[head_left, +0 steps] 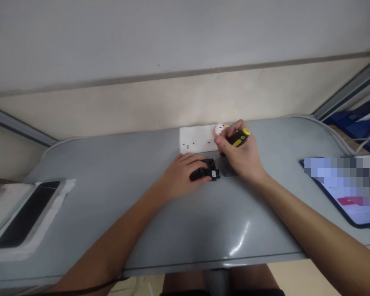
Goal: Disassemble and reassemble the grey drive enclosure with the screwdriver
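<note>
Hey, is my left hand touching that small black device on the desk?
Touching. The head view shows the left hand holding the small black device, thumb along its near side and fingers over it.

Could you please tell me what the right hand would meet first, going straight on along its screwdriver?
The right hand would likely meet the black part the left hand holds; depth is unclear.
</note>
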The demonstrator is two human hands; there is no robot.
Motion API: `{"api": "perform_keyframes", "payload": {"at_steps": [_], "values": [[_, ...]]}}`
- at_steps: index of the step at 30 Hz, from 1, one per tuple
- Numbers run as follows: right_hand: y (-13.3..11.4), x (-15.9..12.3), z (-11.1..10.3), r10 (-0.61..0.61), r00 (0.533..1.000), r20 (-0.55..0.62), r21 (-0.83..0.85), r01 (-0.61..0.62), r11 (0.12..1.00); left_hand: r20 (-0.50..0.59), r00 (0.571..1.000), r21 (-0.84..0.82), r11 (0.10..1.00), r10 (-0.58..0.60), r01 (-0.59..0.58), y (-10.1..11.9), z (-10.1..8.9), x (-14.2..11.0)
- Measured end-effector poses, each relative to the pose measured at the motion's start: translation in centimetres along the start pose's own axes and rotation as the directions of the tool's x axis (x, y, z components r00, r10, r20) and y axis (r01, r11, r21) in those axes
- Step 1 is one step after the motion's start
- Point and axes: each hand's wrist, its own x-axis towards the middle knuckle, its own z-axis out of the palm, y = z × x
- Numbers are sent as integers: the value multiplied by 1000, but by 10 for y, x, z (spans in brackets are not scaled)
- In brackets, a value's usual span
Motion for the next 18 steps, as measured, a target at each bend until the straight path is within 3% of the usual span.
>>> {"api": "perform_keyframes", "payload": {"at_steps": [2,6,11,18], "values": [[1,1,6,9,1000,-24,26,-9,1000,-4,1000,-12,1000,4,-4,1,0,0],[-2,13,13,70,997,36,105,-73,992,-10,1000,-27,999,-26,26,2,1,0],[-10,29,15,127,966,227,204,-175,963,-3,997,-30,996,-82,82,2,2,1],[-9,22,13,157,982,106,312,-183,932,-8,1000,-15,1000,-15,15,2,2,0]]}}
